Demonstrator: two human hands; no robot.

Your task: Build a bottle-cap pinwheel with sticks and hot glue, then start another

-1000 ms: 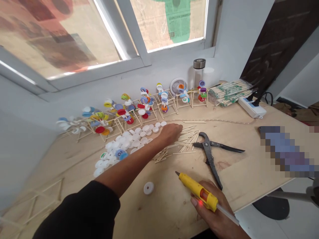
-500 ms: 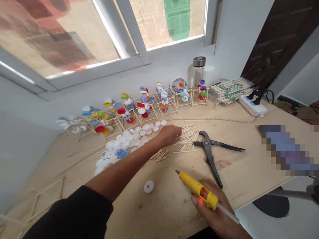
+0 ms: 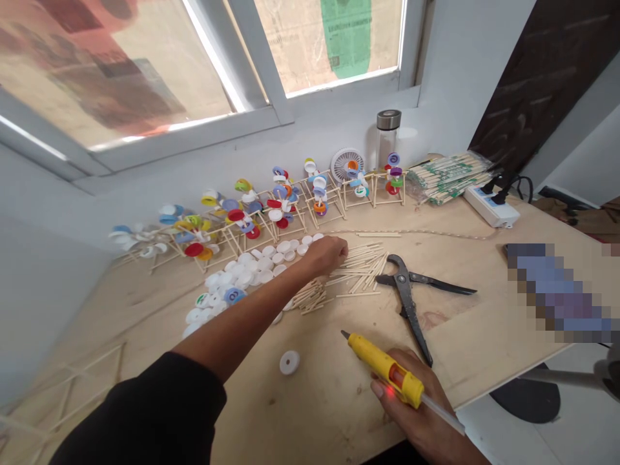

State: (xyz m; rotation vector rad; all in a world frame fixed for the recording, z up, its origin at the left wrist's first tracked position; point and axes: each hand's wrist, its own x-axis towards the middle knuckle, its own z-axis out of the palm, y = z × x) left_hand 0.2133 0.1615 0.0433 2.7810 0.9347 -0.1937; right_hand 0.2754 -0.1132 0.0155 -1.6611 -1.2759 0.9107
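Observation:
My right hand (image 3: pixel 416 394) is wrapped round a yellow hot glue gun (image 3: pixel 378 361), its nozzle pointing up and left and a clear glue stick jutting from its rear. A red light glows by the thumb. My left hand (image 3: pixel 327 255) is closed over the left end of a pile of thin wooden sticks (image 3: pixel 363 265); what its curled fingers hold, if anything, is hidden. White bottle caps (image 3: pixel 247 268) lie heaped left of that hand, partly behind my forearm. One white cap with a hole (image 3: pixel 289 362) lies alone in front. Shorter stick pieces (image 3: pixel 312 298) lie below my wrist.
Black pliers-like cutters (image 3: pixel 404 290) lie spread right of the sticks. Several stick frames with coloured cap wheels (image 3: pixel 276 206) line the back. Further right are a small fan (image 3: pixel 347 166), a bottle (image 3: pixel 387 139), bagged sticks (image 3: pixel 450 175), a power strip (image 3: pixel 491 205) and a pixelated object (image 3: pixel 557 290).
My left hand has shifted slightly left and up from the stick pile, uncovering more sticks. My right hand and the glue gun have stayed in place.

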